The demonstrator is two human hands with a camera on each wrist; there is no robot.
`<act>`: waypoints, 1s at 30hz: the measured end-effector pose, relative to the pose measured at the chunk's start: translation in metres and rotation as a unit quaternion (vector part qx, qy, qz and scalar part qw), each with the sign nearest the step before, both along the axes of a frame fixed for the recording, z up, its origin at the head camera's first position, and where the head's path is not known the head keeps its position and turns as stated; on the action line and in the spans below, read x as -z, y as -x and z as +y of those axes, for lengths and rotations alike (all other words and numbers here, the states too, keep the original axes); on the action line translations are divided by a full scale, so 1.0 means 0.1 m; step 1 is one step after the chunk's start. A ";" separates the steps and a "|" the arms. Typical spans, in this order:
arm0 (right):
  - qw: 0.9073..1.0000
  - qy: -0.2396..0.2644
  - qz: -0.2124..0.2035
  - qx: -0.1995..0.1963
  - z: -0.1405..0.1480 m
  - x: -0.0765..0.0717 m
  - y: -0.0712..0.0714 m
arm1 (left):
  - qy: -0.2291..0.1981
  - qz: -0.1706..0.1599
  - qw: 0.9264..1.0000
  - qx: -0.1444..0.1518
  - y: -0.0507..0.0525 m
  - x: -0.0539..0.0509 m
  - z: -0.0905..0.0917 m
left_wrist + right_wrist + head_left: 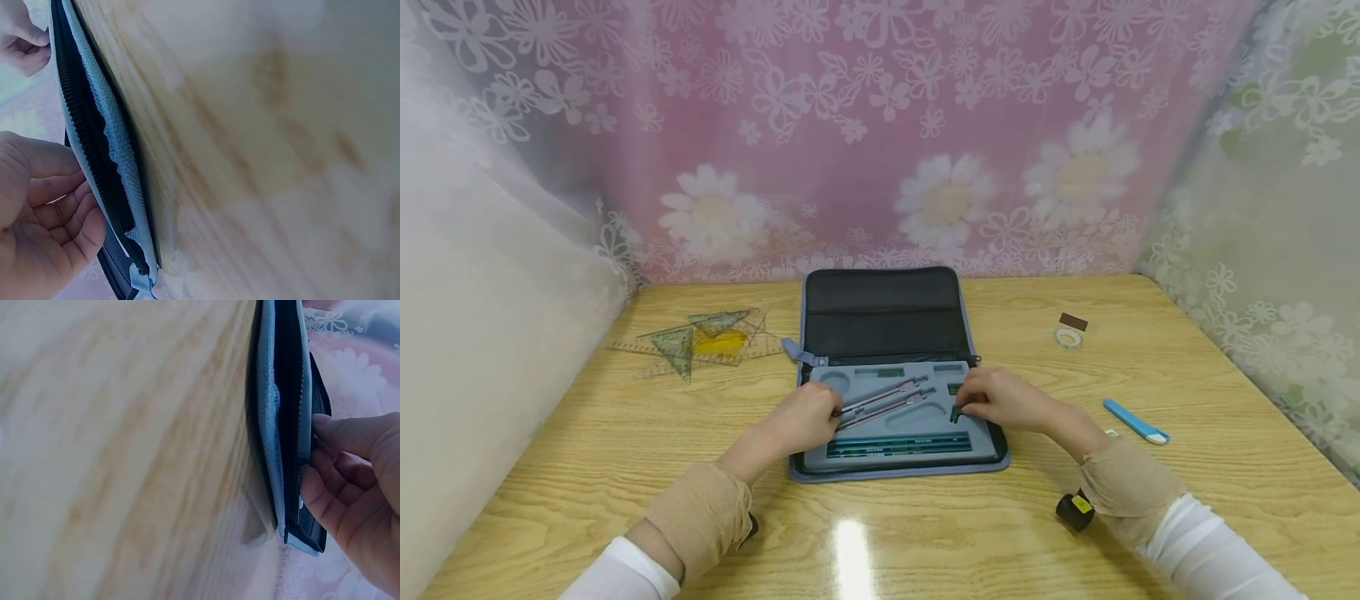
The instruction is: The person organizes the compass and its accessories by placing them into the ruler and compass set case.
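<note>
An unzipped drawing-set case (880, 315) lies on the table with its grey tray (850, 377) facing up. Two silver compasses (883, 400) lie slanted in the tray, above several dark green pencils (898, 446). My left hand (805, 414) is at the compasses' left ends, its fingers bent over the case edge (94, 144); its fingertips are hidden, so I cannot tell whether it grips a compass. With thumb and fingers, my right hand (1003, 400) pinches a small dark green piece (956, 413) at the tray's right side. Another small green piece (953, 389) sits just above.
Clear rulers, green set squares (673, 350) and a yellow piece (721, 342) lie at the back left. At the right are a tape roll (1067, 337), a brown strip (1073, 322) and a blue utility knife (1137, 422). A floral curtain (880, 150) hangs behind.
</note>
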State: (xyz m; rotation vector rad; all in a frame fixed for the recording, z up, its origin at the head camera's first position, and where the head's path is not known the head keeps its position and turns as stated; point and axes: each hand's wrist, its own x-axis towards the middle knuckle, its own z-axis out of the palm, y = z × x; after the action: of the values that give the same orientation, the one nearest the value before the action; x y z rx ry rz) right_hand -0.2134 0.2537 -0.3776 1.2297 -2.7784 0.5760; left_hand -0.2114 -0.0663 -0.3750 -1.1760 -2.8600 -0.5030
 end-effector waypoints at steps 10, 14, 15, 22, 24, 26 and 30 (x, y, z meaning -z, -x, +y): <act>0.999 0.009 -0.032 0.002 0.00 -0.02 0.00 | 0.002 0.011 1.000 -0.001 -0.01 0.02 0.00; 0.999 0.003 -0.030 0.012 -0.01 -0.03 0.00 | 0.002 0.014 1.000 -0.001 0.00 0.03 0.00; 1.000 0.000 -0.027 0.013 -0.01 -0.04 0.00 | 0.002 0.015 1.000 0.001 0.00 0.02 0.00; 0.999 -0.016 -0.027 0.030 0.02 -0.06 -0.04 | -0.005 0.018 1.000 0.006 -0.01 0.03 -0.03; 0.999 -0.017 -0.034 0.034 0.06 -0.06 -0.06 | -0.005 0.018 1.000 0.006 0.00 0.03 -0.03; 0.998 -0.015 -0.041 0.048 0.12 -0.07 -0.08 | -0.005 0.018 1.000 0.008 0.00 0.03 -0.02; 0.995 -0.009 -0.046 0.089 0.31 -0.11 -0.15 | -0.006 0.025 1.000 0.011 0.02 0.02 -0.01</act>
State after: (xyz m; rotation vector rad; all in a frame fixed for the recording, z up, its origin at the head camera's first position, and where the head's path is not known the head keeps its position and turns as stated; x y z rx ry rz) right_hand -0.1986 0.2847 -0.3664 0.9667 -2.9358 0.6081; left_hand -0.2136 -0.0675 -0.3771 -1.2024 -2.8018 -0.4847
